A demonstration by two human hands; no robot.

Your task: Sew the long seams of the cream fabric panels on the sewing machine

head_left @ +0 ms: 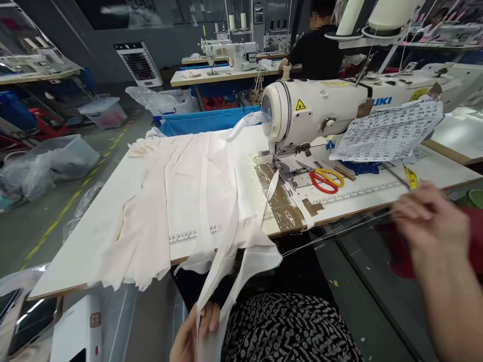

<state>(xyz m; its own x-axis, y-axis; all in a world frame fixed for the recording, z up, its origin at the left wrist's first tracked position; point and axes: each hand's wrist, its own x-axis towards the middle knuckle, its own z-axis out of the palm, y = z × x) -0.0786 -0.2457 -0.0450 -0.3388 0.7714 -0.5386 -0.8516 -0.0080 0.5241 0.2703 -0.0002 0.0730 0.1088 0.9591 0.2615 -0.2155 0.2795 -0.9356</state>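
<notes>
Left hand (199, 324): fingers curled round the white strip (225, 249), gripping it low, below the table's front edge, just beside the patterned garment (287, 327). Strip's long axis runs from the tabletop (85, 241) down over the edge, lower end pointing at the wearer and leaning to their left. Two lengths of it converge toward that hand. A narrow band (270, 190) slants up from the cloth to the needle area of the machine (313, 108).

Right hand (430, 216): out past the table edge on the right, motion-blurred. Fingers curled in, look pinched on the threads (335, 233); blur hides the exact contact. Threads run straight from the strip's right corner to that hand, roughly along the front edge.

Also on table: pale cloth (147, 226) left of the strip, scissors (315, 176) by the needle, blades toward it, handles right.
</notes>
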